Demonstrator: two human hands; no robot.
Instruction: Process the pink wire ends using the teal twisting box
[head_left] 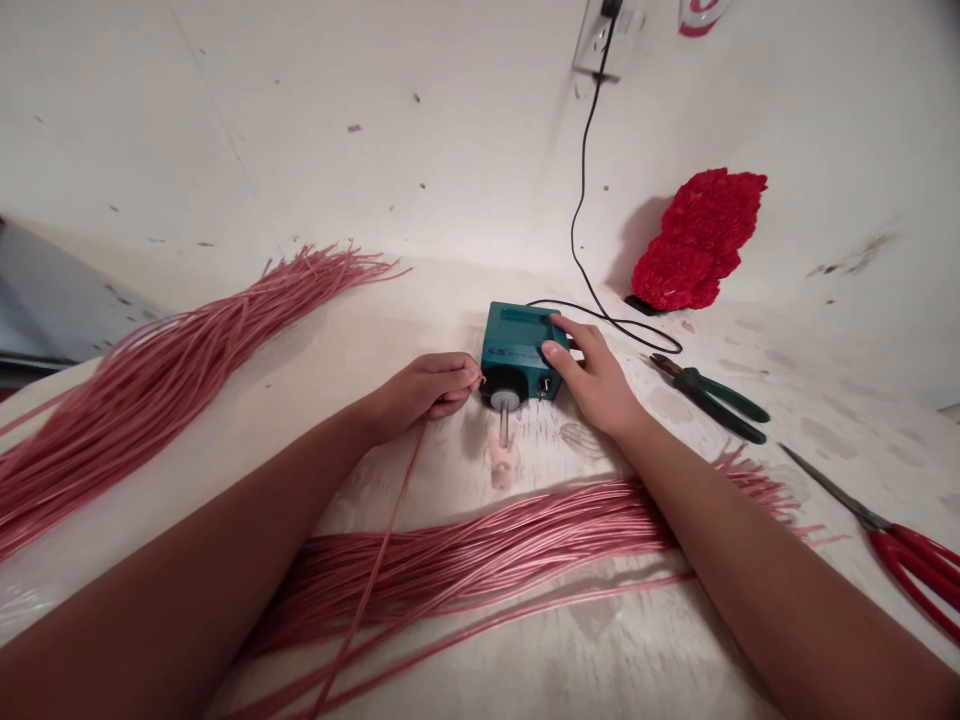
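A small teal electric machine [524, 333] stands on the white tabletop, with a black round collar and a metal prong [505, 420] pointing toward me. My left hand [431, 392] is closed, pinching one pink cord [397, 500] right beside the black collar. From those fingers the cord runs down toward me, across the front bundle. My right hand [592, 375] grips the machine's right side, thumb on its front upper edge and fingers on top. A small pale pink piece [501, 465] lies under the prong; I cannot make out what it is.
Pink cord bundles lie at the left [180, 350] and in front [525, 530]. Green-handled pliers [716, 398] and red-handled scissors [892, 530] are at the right. A black power cable [581, 200] climbs the wall to a socket. A red ruffled object [701, 240] leans there.
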